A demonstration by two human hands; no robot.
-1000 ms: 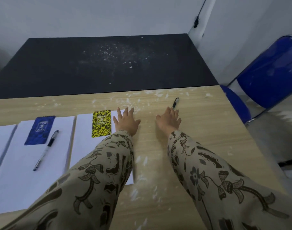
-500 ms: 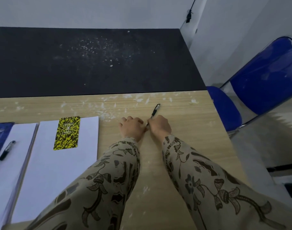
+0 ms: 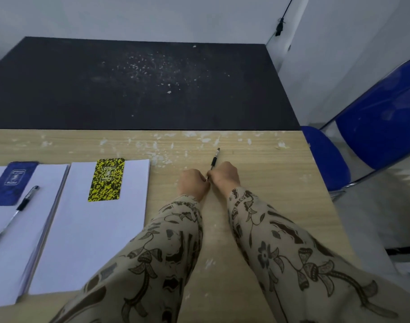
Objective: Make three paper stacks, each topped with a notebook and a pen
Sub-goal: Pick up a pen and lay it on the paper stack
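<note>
Pen (image 3: 214,159): black, over the wooden worktop (image 3: 269,183), right of the paper stack (image 3: 94,241) that bears the yellow notebook (image 3: 106,179); its near end is pinched in the curled right grip (image 3: 225,174). Left grip (image 3: 193,183): curled, touching the right; whether it holds the pen cannot be told.

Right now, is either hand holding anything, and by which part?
The right hand grips the pen by its near end; the rest points away. The left hand curls beside it; whether it pinches the pen too cannot be told.
</note>
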